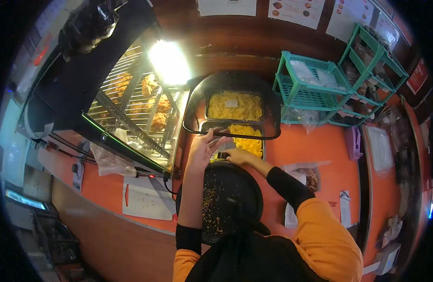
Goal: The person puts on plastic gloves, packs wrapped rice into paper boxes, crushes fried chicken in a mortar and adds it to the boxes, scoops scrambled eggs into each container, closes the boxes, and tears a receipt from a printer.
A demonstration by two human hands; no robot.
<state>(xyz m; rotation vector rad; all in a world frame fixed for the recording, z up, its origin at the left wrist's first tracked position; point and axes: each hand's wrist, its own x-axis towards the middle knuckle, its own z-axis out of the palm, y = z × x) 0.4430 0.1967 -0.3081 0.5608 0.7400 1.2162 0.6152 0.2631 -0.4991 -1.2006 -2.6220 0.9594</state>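
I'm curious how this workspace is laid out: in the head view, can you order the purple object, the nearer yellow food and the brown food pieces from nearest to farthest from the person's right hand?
From the right hand:
1. Yellow food, just ahead.
2. Brown food pieces, to the right.
3. Purple object, farther right.

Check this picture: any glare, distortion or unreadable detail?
Head view: glare blows out the light at the display cabinet; head view: fisheye distortion toward black corners; head view: wall sheet text unreadable, but left hand and right hand distinct.
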